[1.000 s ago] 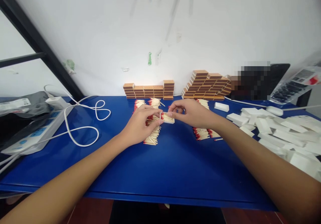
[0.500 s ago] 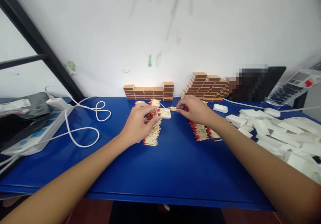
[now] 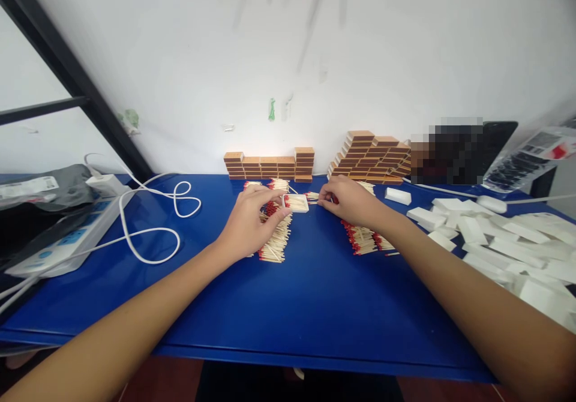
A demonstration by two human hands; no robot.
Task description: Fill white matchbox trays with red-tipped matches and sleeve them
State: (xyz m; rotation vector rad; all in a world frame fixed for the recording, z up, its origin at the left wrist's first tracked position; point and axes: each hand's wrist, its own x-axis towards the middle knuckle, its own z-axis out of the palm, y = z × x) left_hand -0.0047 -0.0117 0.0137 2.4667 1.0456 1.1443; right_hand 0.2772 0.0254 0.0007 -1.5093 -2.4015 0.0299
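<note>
Between its thumb and fingers, my left hand (image 3: pixel 252 221) grips a small white matchbox tray (image 3: pixel 302 209) with red-tipped matches (image 3: pixel 294 201) lying in it. Just to the right of the tray, my right hand (image 3: pixel 348 199) pinches the ends of a few matches (image 3: pixel 312 197), their red heads pointing left toward the tray. A pile of matches (image 3: pixel 275 247) lies under and beside my left hand. Another pile of matches (image 3: pixel 360 238) lies below my right hand, partly hidden by it.
Matchbox sleeves stand along the wall in a low stack (image 3: pixel 269 167) and a taller stack (image 3: pixel 371 157). Many white trays (image 3: pixel 499 234) are heaped at the right, with a single tray (image 3: pixel 398 195) apart. A white cable (image 3: pixel 150 230) and power strip (image 3: pixel 74 234) lie left.
The view has shifted slightly. The matches at my right fingertips look a little more spread apart; my left hand stays on the tray.
</note>
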